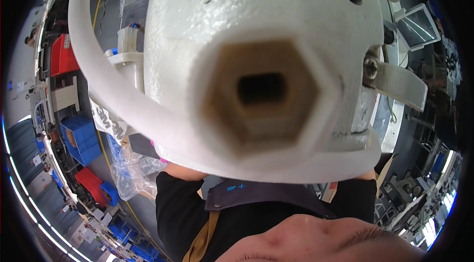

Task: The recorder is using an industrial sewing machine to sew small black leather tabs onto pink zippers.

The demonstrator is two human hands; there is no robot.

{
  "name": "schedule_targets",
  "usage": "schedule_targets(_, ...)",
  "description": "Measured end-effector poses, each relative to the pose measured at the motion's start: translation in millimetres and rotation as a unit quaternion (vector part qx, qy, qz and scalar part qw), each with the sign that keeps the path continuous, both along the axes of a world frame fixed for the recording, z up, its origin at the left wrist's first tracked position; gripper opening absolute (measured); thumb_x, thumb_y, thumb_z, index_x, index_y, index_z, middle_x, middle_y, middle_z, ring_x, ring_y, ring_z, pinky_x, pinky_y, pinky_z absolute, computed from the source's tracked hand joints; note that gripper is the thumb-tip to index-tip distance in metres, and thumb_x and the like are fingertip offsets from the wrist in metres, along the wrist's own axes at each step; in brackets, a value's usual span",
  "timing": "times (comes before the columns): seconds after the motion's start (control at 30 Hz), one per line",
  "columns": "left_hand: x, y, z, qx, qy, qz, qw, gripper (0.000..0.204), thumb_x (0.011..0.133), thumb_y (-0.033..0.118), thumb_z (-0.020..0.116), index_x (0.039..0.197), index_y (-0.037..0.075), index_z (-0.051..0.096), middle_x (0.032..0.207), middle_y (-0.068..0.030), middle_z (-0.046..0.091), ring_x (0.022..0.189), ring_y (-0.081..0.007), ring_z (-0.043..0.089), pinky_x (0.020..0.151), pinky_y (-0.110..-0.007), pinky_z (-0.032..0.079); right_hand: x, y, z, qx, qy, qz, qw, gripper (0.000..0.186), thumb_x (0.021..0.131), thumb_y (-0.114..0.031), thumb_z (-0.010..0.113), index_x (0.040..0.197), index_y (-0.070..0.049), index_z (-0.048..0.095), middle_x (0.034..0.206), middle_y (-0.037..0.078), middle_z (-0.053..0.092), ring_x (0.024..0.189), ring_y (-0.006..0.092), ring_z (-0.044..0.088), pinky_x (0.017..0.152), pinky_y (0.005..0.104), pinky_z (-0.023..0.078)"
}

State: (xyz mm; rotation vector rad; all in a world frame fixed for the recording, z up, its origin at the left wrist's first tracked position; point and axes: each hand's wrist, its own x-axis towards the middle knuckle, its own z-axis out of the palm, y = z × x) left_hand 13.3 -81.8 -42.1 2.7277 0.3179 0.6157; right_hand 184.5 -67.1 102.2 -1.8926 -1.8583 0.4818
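A large white-painted machine housing [177, 64] fills the middle of the head view, very close. On its front is a blurred white hexagonal knob or socket [261, 133] with a dark rectangular hole in its centre. A curved white tube or arm [91, 69] sweeps from the top left down to the hexagonal part. A metal lever [400, 87] is fastened with a screw at the housing's right side. Bits of my two bare arms show at the lower edge of the housing, in black sleeves. Both my hands are hidden behind it, so what they touch cannot be seen.
Crumpled clear plastic wrap [131, 170] lies to the left. Beyond a yellow floor line are a blue crate [81, 138] and red bins [91, 185]. A framed screen or panel [419, 25] stands at right, with cluttered workbenches along both sides.
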Motion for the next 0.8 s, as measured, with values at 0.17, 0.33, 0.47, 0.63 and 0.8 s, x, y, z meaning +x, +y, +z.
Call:
schedule_targets(0.17, -24, -12, 10, -0.008, 0.000, 0.004, 1.000, 0.036, 0.084, 0.018, 0.061, 0.118, 0.006, 0.059, 0.116, -0.0153, 0.059, 0.101, -0.0285, 0.061, 0.093, -0.040, 0.046, 39, -89, -108, 0.009, 0.002, 0.012, 1.000, 0.046, 0.072, -0.001, 0.055, 0.117, -0.006, 0.060, 0.116, 0.011, 0.061, 0.102, 0.0259, 0.061, 0.083, 0.0334, 0.051)
schedule_targets(0.33, -68, -29, 42, -0.019, 0.000, 0.001, 1.000, 0.035, 0.084, 0.017, 0.061, 0.118, 0.006, 0.059, 0.116, -0.0149, 0.059, 0.102, -0.0288, 0.060, 0.094, -0.040, 0.045, 45, -91, -111, 0.017, 0.003, 0.017, 1.000, 0.046, 0.072, -0.002, 0.055, 0.117, -0.006, 0.060, 0.116, 0.011, 0.061, 0.101, 0.0256, 0.061, 0.082, 0.0329, 0.051)
schedule_targets(0.47, -95, -27, 44, -0.020, 0.010, 0.010, 1.000, 0.035, 0.084, 0.017, 0.061, 0.117, 0.006, 0.060, 0.116, -0.0146, 0.059, 0.102, -0.0290, 0.060, 0.094, -0.041, 0.045, 43, -86, -114, 0.032, 0.013, 0.032, 0.999, 0.046, 0.072, -0.002, 0.055, 0.117, -0.006, 0.060, 0.115, 0.011, 0.061, 0.101, 0.0254, 0.061, 0.082, 0.0325, 0.051)
schedule_targets(0.63, -77, -96, 50, -0.033, 0.012, 0.008, 0.999, 0.034, 0.084, 0.016, 0.061, 0.116, 0.006, 0.060, 0.116, -0.0142, 0.060, 0.103, -0.0292, 0.060, 0.094, -0.041, 0.044, 40, -88, -114, 0.037, 0.016, 0.038, 0.998, 0.046, 0.072, -0.002, 0.056, 0.117, -0.005, 0.060, 0.115, 0.011, 0.061, 0.101, 0.0251, 0.061, 0.081, 0.0319, 0.051)
schedule_targets(0.8, -48, -17, 32, -0.044, 0.018, 0.016, 0.999, 0.034, 0.084, 0.016, 0.061, 0.116, 0.006, 0.061, 0.116, -0.0139, 0.060, 0.104, -0.0295, 0.059, 0.094, -0.041, 0.044, 34, -87, -105, 0.045, 0.023, 0.054, 0.997, 0.045, 0.072, -0.003, 0.056, 0.117, -0.005, 0.060, 0.115, 0.011, 0.061, 0.100, 0.0249, 0.061, 0.080, 0.0314, 0.051)
